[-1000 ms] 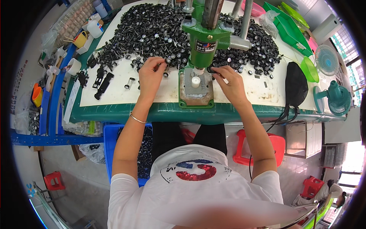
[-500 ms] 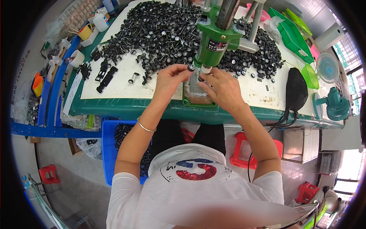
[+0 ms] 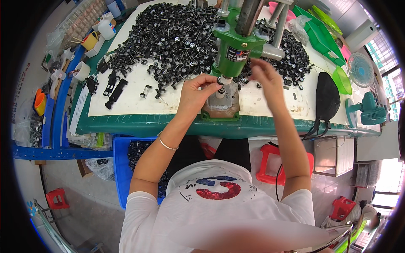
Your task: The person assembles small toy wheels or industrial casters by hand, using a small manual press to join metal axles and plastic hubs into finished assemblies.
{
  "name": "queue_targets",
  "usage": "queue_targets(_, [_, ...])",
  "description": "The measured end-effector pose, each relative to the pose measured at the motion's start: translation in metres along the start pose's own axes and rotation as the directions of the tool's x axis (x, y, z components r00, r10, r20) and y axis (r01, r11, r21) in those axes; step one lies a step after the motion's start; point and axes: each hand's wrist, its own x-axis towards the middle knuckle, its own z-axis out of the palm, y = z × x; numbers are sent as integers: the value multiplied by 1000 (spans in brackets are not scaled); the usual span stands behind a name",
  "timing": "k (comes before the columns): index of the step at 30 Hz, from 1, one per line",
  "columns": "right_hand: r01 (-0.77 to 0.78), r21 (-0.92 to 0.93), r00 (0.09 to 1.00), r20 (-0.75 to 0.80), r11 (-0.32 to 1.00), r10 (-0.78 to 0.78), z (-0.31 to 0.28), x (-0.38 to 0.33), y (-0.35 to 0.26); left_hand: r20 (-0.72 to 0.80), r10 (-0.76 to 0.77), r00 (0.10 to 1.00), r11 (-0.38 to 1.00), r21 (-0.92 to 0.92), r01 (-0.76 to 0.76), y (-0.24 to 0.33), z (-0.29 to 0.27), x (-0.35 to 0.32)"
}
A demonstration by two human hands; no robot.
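Head view: left hand (image 3: 198,90) pinches a small black wheel part (image 3: 220,81) under the ram of the green press (image 3: 236,50) at the table (image 3: 270,97) front edge, right hand (image 3: 263,74) blurred beside the press, grip unclear

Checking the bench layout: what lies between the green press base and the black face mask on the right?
In the head view, bare white mat between press base and mask; only a small dark bit.

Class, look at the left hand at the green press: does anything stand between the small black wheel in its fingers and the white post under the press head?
Nothing visible does. The left hand holds the small black wheel just above the white post, under the green press. The right hand is off to the side.
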Motion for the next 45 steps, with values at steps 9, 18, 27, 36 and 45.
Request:
queue_targets(9, [117,572,972,-234,812,25,24,88,-190,-4,-41,999,999,-30,41,2,6,-2])
queue_targets(18, [226,497,967,-216,838,-133,-10,120,-187,56,-27,998,1000,6,27,10,12,3])
queue_targets(27, [628,301,769,-386,718,-510,8,60,-196,72,11,997,999,52,-14,7,11,3])
queue_targets(36, [793,233,605,-413,563,-680,7,24,-175,58,-50,997,997,64,47,7,11,2])
queue_targets(45, [720,317,691,-409,617,-596,10,40,-185,62,38,997,999,36,-40,-3,11,2])
